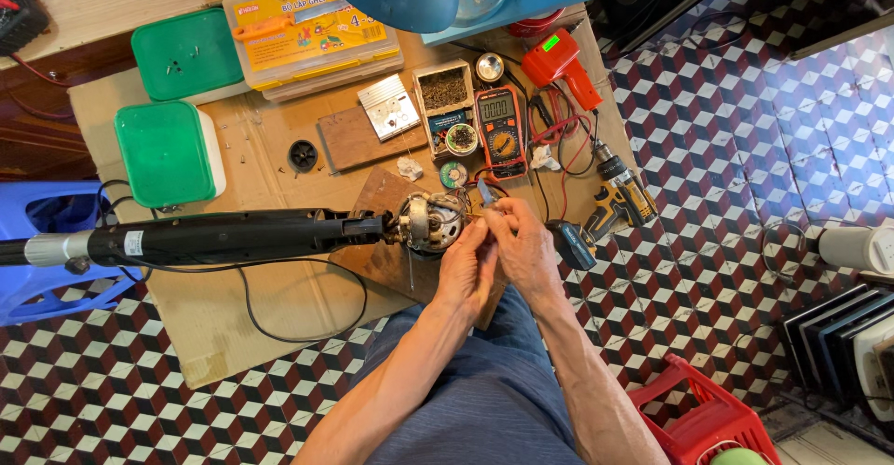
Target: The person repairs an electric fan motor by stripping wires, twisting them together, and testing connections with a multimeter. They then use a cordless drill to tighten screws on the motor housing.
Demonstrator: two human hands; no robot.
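Together, both hands work at a fan motor [428, 223].
Left hand [466, 269] pinches its wires; right hand [526, 251], at three o'clock, grips a small blade [485, 193].

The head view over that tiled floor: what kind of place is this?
Likely a small home repair workshop set up on the floor. A multimeter, a cordless drill and a compartment box of small parts lie on cardboard, while both hands work at an opened motor.

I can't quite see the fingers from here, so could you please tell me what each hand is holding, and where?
The right hand pinches a small blue-handled tool by its lower end. The left hand touches the motor; whether it grips anything cannot be told.
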